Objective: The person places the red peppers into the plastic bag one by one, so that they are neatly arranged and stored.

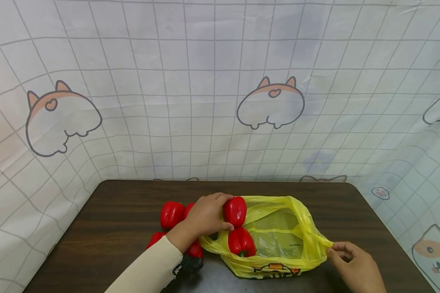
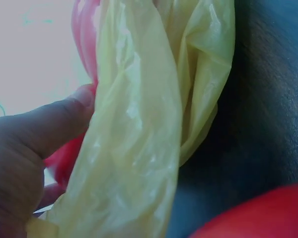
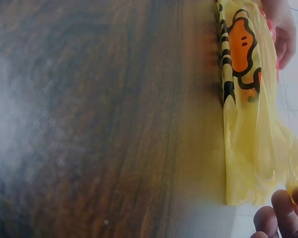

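Note:
A yellow plastic bag (image 1: 309, 234) lies on its side with its mouth spread, and black and orange print shows on its near face. My left hand (image 1: 207, 215) grips a red bell pepper (image 1: 235, 211) at the bag's left rim, thumb below and fingers over the top. Just under it, a second red bell pepper (image 1: 242, 243) rests inside the bag. In the left wrist view, yellow film (image 2: 134, 119) hides much of the held pepper (image 2: 84, 37). On the other side, my right hand (image 1: 357, 264) pinches the bag's right edge between thumb and fingers.
Several more red peppers (image 1: 171, 215) sit left of the bag, partly behind my left forearm. A black wrist camera (image 1: 191, 263) hangs under that wrist. The dark wooden table (image 1: 117, 219) ends at a white gridded cloth (image 1: 190, 122) at the back and sides.

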`<state>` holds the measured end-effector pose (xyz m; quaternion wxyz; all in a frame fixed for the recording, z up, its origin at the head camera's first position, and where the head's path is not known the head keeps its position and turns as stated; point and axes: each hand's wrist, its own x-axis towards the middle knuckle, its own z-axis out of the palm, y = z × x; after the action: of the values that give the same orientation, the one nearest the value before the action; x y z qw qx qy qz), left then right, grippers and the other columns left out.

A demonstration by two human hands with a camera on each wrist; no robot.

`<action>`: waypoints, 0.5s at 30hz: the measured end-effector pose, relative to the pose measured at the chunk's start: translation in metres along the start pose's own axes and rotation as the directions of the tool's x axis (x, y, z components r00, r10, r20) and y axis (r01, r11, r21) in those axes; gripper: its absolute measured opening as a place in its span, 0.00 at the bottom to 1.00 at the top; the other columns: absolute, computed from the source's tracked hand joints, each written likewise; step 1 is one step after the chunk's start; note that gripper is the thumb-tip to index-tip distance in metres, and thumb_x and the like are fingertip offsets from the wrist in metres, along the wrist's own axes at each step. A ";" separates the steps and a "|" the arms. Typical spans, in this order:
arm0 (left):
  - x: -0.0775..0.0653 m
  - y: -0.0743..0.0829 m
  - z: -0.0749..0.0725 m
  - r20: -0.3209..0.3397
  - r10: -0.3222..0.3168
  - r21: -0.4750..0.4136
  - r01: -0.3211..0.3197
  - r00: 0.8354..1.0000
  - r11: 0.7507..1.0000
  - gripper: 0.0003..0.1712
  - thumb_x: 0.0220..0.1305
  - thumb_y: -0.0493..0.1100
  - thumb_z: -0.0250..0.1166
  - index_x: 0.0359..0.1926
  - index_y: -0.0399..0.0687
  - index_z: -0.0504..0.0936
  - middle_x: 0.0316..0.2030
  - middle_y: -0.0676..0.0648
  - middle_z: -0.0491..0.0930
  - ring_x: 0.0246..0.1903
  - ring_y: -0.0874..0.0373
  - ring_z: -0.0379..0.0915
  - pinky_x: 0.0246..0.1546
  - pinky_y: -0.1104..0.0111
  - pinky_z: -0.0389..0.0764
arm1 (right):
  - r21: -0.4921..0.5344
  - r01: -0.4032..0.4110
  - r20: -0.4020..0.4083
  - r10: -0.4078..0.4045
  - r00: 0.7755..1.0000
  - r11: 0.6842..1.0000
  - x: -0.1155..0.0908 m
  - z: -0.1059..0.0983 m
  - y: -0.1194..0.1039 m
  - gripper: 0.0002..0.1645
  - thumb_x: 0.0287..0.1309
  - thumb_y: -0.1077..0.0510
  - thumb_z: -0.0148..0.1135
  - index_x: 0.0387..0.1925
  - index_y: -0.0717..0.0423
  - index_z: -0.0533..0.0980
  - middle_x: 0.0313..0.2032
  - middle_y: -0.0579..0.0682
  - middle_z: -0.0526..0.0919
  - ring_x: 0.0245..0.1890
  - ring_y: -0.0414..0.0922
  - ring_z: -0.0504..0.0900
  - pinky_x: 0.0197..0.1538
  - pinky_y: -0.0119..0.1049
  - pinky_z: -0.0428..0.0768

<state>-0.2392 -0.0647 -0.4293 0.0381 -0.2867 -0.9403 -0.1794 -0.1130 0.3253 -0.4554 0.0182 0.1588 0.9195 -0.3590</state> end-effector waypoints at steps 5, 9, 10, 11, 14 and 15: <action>-0.004 -0.002 -0.005 0.007 -0.012 -0.032 0.013 1.000 0.999 0.48 0.49 0.61 0.80 0.69 0.52 0.73 0.65 0.49 0.76 0.62 0.50 0.73 0.64 0.48 0.71 | 0.004 -0.004 -0.001 0.004 1.000 1.000 0.001 0.002 0.000 0.37 0.65 0.33 0.63 0.51 0.65 0.80 0.36 0.50 0.89 0.34 0.46 0.84 0.33 0.43 0.81; -0.008 -0.004 -0.011 0.000 -0.005 -0.065 0.005 1.000 0.998 0.47 0.52 0.62 0.79 0.70 0.53 0.73 0.66 0.51 0.74 0.62 0.50 0.72 0.65 0.48 0.71 | 0.001 -0.003 0.000 0.003 1.000 1.000 0.002 0.003 0.000 0.37 0.65 0.34 0.63 0.51 0.65 0.80 0.36 0.50 0.89 0.33 0.46 0.84 0.33 0.43 0.81; -0.009 -0.004 -0.013 -0.004 0.000 -0.074 0.000 1.000 0.997 0.46 0.52 0.62 0.78 0.70 0.53 0.73 0.66 0.51 0.74 0.63 0.51 0.72 0.64 0.49 0.72 | 0.000 -0.002 0.000 0.002 1.000 1.000 0.002 0.003 -0.001 0.37 0.65 0.34 0.63 0.51 0.64 0.80 0.35 0.49 0.89 0.33 0.45 0.84 0.33 0.43 0.80; -0.011 -0.004 -0.015 -0.008 0.004 -0.085 -0.004 1.000 0.996 0.46 0.53 0.62 0.78 0.70 0.53 0.73 0.66 0.52 0.74 0.63 0.51 0.72 0.64 0.50 0.73 | -0.001 -0.001 0.000 0.001 1.000 1.000 0.002 0.004 -0.001 0.36 0.65 0.34 0.63 0.51 0.64 0.80 0.36 0.49 0.89 0.33 0.45 0.84 0.33 0.43 0.80; -0.016 -0.005 -0.021 -0.014 0.013 -0.119 -0.014 1.000 0.993 0.46 0.54 0.62 0.77 0.70 0.53 0.73 0.67 0.52 0.73 0.64 0.52 0.71 0.62 0.52 0.75 | 0.001 -0.002 0.000 0.002 1.000 1.000 0.002 0.004 -0.002 0.36 0.65 0.34 0.63 0.51 0.64 0.80 0.36 0.49 0.88 0.34 0.46 0.84 0.33 0.43 0.80; -0.017 -0.006 -0.024 -0.014 0.015 -0.133 -0.017 1.000 0.991 0.46 0.55 0.62 0.77 0.71 0.52 0.73 0.67 0.52 0.73 0.64 0.52 0.71 0.62 0.52 0.75 | 0.003 -0.002 0.000 0.002 1.000 1.000 0.002 0.004 -0.002 0.36 0.65 0.34 0.63 0.51 0.64 0.80 0.36 0.49 0.88 0.34 0.46 0.84 0.33 0.43 0.81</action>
<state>-0.2286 -0.0869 -0.4116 0.0264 -0.2951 -0.9236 -0.2433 -0.1155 0.3214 -0.4572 0.0182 0.1599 0.9189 -0.3602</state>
